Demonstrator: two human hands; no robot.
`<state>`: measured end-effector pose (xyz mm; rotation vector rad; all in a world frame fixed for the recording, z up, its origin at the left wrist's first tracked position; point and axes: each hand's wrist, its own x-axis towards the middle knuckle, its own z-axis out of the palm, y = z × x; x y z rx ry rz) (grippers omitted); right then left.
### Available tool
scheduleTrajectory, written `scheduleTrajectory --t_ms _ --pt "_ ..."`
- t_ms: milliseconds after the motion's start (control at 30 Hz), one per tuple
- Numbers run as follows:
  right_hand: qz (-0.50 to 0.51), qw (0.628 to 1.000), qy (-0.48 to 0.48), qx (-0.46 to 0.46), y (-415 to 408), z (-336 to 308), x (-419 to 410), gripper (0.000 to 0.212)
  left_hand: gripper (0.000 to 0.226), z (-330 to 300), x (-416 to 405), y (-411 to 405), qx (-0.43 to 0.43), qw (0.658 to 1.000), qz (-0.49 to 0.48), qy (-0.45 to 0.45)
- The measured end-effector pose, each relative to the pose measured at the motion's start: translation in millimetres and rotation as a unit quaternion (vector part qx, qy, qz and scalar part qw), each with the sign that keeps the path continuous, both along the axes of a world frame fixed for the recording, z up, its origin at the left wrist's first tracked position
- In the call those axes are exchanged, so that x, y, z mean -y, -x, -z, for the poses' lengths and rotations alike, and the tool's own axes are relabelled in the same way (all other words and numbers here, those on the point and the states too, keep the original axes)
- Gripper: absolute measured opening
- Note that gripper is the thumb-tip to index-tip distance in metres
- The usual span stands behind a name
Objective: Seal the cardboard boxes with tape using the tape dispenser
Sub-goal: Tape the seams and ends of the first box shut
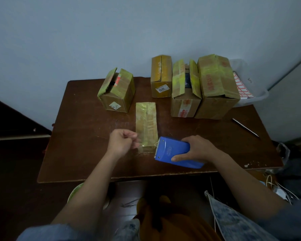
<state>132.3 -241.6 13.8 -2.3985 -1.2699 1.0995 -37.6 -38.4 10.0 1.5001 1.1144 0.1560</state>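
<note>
- Head view, looking down on a dark brown wooden table (87, 153) set against a pale blue wall.
- Near the middle of the table, a long narrow cardboard box (146, 126), lying flat, top seam running away from the viewer, covered in yellowish clear tape.
- Left hand (122, 142) just beside the box's near left corner, fingers curled shut, pinching the free end of a clear tape strip (147, 148) stretched across the box's near end.
- Right hand (196, 150) wrapped around a blue tape dispenser (174, 152), thumb on top, toothed cutting edge facing left, touching the box's near right corner.
- Further back, four more cardboard boxes: one tilted box (117, 91) at left with flaps partly open, three standing close together at right (198, 87), the middle one gaping open.
- Behind the right-hand boxes, a clear plastic tub (255, 96) with red-gridded label sheets (241, 86).
- On the table's right side, a thin metal rod (245, 127).
</note>
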Motion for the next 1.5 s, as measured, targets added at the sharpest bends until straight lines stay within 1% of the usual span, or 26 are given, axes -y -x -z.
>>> scheduleTrajectory --t_ms 67,100,167,200,300,400,533,567,667,733,800,867,967,1067,1100,1167,1200,1267,1300,1367,1400,1467,1500 --pt "-0.013 1.000 0.002 0.008 1.2 3.0 -2.5 0.054 0.011 4.3 -6.1 2.1 0.002 1.000 -0.006 -0.004" --pt "-0.017 1.000 0.005 0.007 2.3 3.9 -4.2 0.054 0.011 6.8 -6.7 2.9 0.000 1.000 -0.007 -0.009" --pt "-0.014 1.000 0.015 -0.002 1.8 4.4 -5.6 0.059 0.011 10.8 -5.7 5.8 -0.009 1.000 -0.008 -0.013" --pt "-0.010 1.000 0.022 -0.006 -0.1 5.0 -4.5 0.063 0.011 13.2 -4.6 7.4 -0.012 1.000 -0.013 -0.010" --pt "0.000 0.999 0.033 -0.009 -5.9 6.8 0.8 0.084 0.010 19.5 3.0 8.4 -0.018 1.000 -0.024 0.003" --pt "0.017 0.999 0.037 -0.017 -10.0 12.3 4.0 0.097 0.011 25.8 13.4 6.6 -0.016 0.999 -0.042 0.005" --pt "0.033 0.998 0.054 0.005 -13.6 17.5 4.1 0.118 0.011 27.9 21.8 5.9 -0.015 0.997 -0.071 0.007" --pt "0.034 0.998 0.059 0.009 -13.1 17.2 3.6 0.115 0.012 27.4 24.1 5.7 -0.017 0.997 -0.073 0.001" --pt "0.042 0.996 0.079 0.021 -8.6 10.9 1.1 0.082 0.017 25.4 32.3 4.3 -0.009 0.996 -0.082 -0.014" --pt "0.040 0.995 0.087 0.018 -7.4 9.5 0.0 0.074 0.017 24.8 34.9 5.2 -0.013 0.996 -0.085 -0.021" --pt "0.036 0.995 0.091 0.009 -7.1 9.8 -0.2 0.075 0.014 27.6 32.4 7.4 -0.018 0.995 -0.100 -0.006" --pt "0.028 0.996 0.085 -0.011 -7.8 10.4 -0.6 0.082 0.013 31.2 26.9 11.8 -0.025 0.993 -0.113 0.012" --pt "0.013 0.997 0.074 0.006 -6.2 11.2 -3.4 0.082 0.013 36.0 24.5 16.5 -0.032 0.992 -0.118 0.015" --pt "0.017 0.996 0.081 0.038 -2.7 12.1 -7.0 0.080 0.013 35.5 29.6 14.9 -0.042 0.992 -0.106 -0.053" --pt "0.021 0.995 0.088 0.043 -2.4 12.4 -7.2 0.078 0.016 35.0 31.6 13.7 -0.040 0.992 -0.093 -0.079" --pt "0.025 0.994 0.103 0.037 -3.4 13.4 -7.4 0.076 0.022 33.9 35.2 12.1 -0.035 0.990 -0.068 -0.117" --pt "0.028 0.994 0.107 0.022 -3.6 12.5 -7.5 0.078 0.021 33.5 35.8 11.7 -0.032 0.989 -0.063 -0.126" --pt "0.030 0.994 0.106 -0.018 -6.5 12.7 -6.3 0.096 0.016 32.8 32.1 12.2 -0.024 0.989 -0.078 -0.126" --pt "0.023 0.994 0.105 -0.026 -8.4 13.8 -3.6 0.101 0.014 32.6 27.1 14.6 -0.023 0.987 -0.092 -0.129" --pt "0.001 0.995 0.105 -0.002 -11.6 16.3 4.1 0.092 0.013 33.7 10.7 22.1 -0.034 0.982 -0.124 -0.138" --pt "-0.002 0.994 0.104 0.012 -14.0 17.6 9.0 0.091 0.014 35.6 1.4 26.9 -0.041 0.982 -0.132 -0.131" --pt "0.003 0.995 0.097 0.033 -19.3 21.1 17.7 0.095 0.019 39.1 -9.3 34.7 -0.041 0.987 -0.122 -0.094" --pt "0.002 0.994 0.096 0.045 -20.6 21.8 19.9 0.092 0.021 39.9 -9.6 36.1 -0.033 0.990 -0.114 -0.076"
